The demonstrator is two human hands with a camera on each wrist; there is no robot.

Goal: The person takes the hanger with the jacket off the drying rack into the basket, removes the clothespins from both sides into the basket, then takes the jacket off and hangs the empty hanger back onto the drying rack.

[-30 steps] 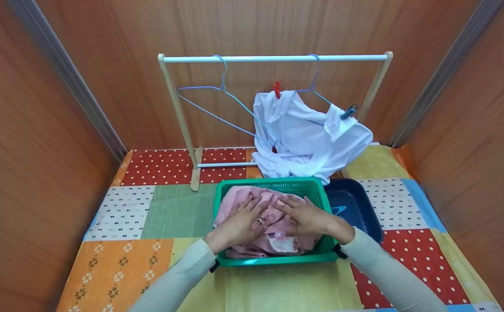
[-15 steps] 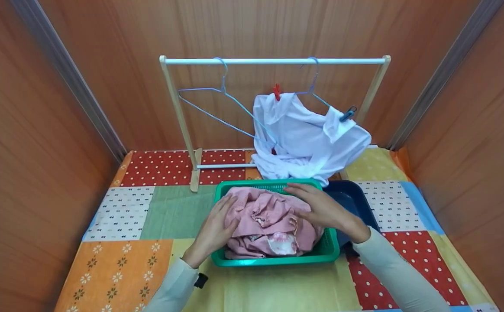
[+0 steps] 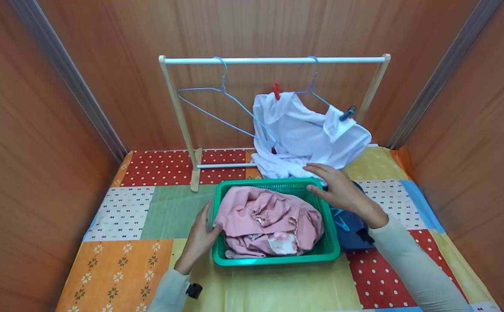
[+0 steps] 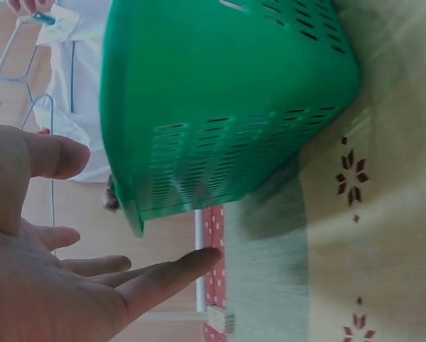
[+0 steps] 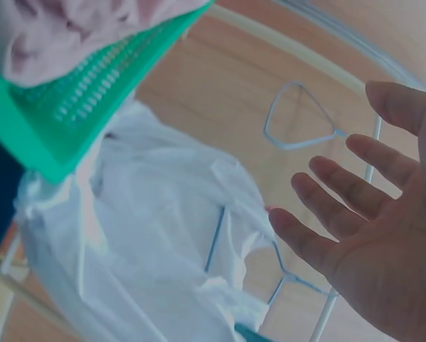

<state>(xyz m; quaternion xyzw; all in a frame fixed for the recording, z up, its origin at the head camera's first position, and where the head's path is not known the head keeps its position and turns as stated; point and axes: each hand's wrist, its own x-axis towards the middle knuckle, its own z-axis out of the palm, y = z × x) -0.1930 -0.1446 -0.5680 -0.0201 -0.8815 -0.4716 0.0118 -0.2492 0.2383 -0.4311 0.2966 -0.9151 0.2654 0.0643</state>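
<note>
A bunched pink cloth garment (image 3: pixel 260 212) with a white floral patch lies in the green basket (image 3: pixel 278 261). My left hand (image 3: pixel 200 238) is at the basket's left side, fingers spread; in the left wrist view that hand (image 4: pixel 63 285) is apart from the perforated basket wall (image 4: pixel 220 92). Over the basket's back right corner hovers my right hand (image 3: pixel 343 193), its fingers extended. Behind it a white garment (image 3: pixel 308 130) hangs from a wire hanger (image 3: pixel 315 86), with a red clip (image 3: pixel 276 91) and a dark clip (image 3: pixel 348 113) on it. Neither hand holds anything.
A white rail rack (image 3: pixel 273 60) with wooden legs stands behind the basket, carrying a bare blue hanger (image 3: pixel 226 89) on the left. A dark blue tray (image 3: pixel 351 238) with a light blue clip (image 3: pixel 341 221) sits right of the basket. Wood panels (image 3: pixel 53 173) enclose the sides and back.
Both hands have lifted off the pink garment and moved apart, the left to the basket's left side, the right up and rightward toward the tray. The garment stays in the basket.
</note>
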